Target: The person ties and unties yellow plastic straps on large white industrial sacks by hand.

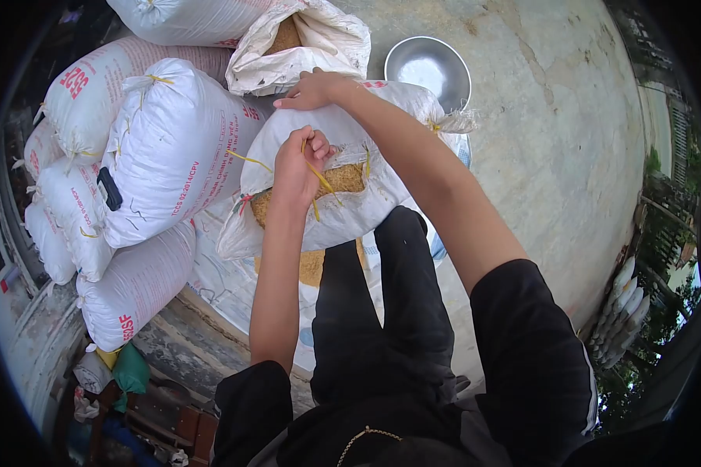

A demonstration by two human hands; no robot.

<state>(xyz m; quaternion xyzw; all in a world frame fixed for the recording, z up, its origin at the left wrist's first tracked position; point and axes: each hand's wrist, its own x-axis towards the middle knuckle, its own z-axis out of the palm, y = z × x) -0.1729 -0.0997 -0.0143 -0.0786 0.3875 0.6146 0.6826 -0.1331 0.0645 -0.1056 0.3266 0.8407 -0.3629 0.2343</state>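
Note:
A white woven sack (pixel 397 109) lies on its side in front of my legs. Through a long gap in its side shows golden-brown grain (pixel 343 179). My left hand (pixel 297 162) is closed above that gap, with a yellow string (pixel 325 184) passing through its curled fingers. Loose ends of the string hang over the grain, and another length sticks out to the left of the wrist. My right hand (pixel 315 90) rests on the sack's far side, fingers stretched out and holding nothing. Just beyond it stands an open sack (pixel 331 39) with similar grain inside.
Several full, tied white sacks (pixel 187 148) are piled on the left, with a small black object (pixel 110 189) on one. A metal bowl (pixel 428 66) sits on the concrete floor (pixel 537 117) at the back right. Spilled grain (pixel 310 266) lies on a sheet below the sack.

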